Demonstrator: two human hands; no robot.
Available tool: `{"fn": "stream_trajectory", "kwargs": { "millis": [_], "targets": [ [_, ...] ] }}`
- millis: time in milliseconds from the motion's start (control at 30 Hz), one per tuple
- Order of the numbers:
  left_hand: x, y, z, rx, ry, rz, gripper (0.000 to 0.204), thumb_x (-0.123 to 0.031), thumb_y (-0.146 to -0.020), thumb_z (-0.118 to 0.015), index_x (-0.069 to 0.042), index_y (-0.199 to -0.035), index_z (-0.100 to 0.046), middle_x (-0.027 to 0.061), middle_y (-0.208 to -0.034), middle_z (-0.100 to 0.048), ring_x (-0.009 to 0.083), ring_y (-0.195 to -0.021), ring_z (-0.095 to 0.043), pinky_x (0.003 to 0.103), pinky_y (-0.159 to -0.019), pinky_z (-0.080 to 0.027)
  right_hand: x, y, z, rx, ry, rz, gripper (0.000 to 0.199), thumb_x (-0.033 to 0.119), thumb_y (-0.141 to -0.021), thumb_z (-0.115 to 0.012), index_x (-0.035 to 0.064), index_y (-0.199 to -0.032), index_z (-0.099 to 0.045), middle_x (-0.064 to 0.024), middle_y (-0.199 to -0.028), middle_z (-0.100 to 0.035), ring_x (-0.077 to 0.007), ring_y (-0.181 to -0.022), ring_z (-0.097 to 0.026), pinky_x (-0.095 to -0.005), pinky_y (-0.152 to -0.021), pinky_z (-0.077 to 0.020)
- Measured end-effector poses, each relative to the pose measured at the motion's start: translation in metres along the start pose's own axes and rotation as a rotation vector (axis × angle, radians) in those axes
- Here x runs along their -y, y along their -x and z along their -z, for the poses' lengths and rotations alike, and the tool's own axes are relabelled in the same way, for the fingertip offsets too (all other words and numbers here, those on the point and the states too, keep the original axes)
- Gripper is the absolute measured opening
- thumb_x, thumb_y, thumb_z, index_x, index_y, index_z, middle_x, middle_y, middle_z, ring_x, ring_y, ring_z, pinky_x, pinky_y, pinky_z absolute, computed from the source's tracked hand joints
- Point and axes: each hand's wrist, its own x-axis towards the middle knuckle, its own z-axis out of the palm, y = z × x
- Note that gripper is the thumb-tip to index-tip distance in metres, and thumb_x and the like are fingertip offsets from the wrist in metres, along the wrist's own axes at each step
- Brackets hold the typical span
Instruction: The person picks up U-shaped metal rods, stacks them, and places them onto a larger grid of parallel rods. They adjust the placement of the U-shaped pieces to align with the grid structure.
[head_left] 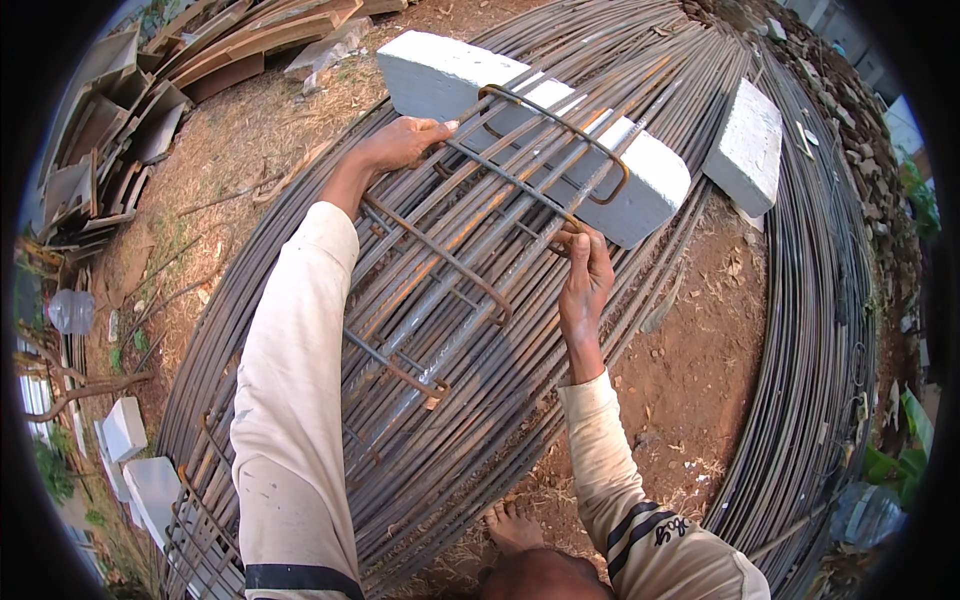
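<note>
My left hand point(398, 146) is closed on the left end of a bent steel stirrup point(510, 180) that lies crosswise over long steel bars. At the stirrup's other end, the fingers of my right hand point(584, 285) pinch its corner. Farther off, another rectangular stirrup point(552, 113) sits across the bars over a long white block point(640, 165). Closer to me lie two more stirrups, one mid-way point(435, 250) and one lower down point(390, 360). Thicker straight bars point(470, 245) run through the stirrups. Under them spreads a big bundle of rusty rebar point(300, 290).
A second white block point(748, 140) stands right of the bundle, beside another pile of bars point(815, 330). Scrap boards point(240, 50) are heaped at the far left. White blocks point(125, 430) and more stirrups point(205, 500) are at lower left. A bare foot point(515, 528) is on the soil below.
</note>
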Motion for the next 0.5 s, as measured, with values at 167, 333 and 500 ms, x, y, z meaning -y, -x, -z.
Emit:
{"fn": "stream_trajectory", "kwargs": {
  "millis": [167,333,500],
  "targets": [
    [0.014,-0.001,0.000,-0.164,0.013,-0.121,0.067,-0.062,-0.103,-0.055,-0.005,-0.137,-0.068,0.0177,-0.132,-0.069,0.0253,-0.120,-0.063,0.039,-0.103,-0.047,0.000,-0.002,0.003,0.026,0.015,-0.046,0.043,0.039,-0.115,-0.046,0.0023,-0.127,-0.066,-0.0076,-0.111,-0.069,-0.0165,-0.105,-0.062,-0.0359,-0.101,-0.0474],
    [0.012,0.012,0.003,-0.159,0.134,-0.027,0.077,-0.065,-0.101,-0.055,-0.004,-0.147,-0.060,0.0227,-0.146,-0.061,0.0340,-0.141,-0.054,0.045,-0.113,-0.043,-0.005,0.000,0.022,-0.064,0.007,-0.106,0.043,0.038,-0.114,-0.047,0.0010,-0.125,-0.067,-0.0105,-0.115,-0.067,-0.0213,-0.111,-0.063,-0.0393,-0.106,-0.0471],
    [0.015,0.038,0.011,-0.136,0.215,0.011,0.076,-0.068,-0.101,-0.052,-0.008,-0.148,-0.057,0.0212,-0.149,-0.058,0.0335,-0.138,-0.056,0.048,-0.115,-0.044,0.002,0.000,0.028,-0.105,0.012,-0.121,0.044,0.039,-0.114,-0.046,0.0008,-0.122,-0.068,-0.0113,-0.113,-0.068,-0.0219,-0.112,-0.064,-0.0407,-0.106,-0.0498]
  ]
}}
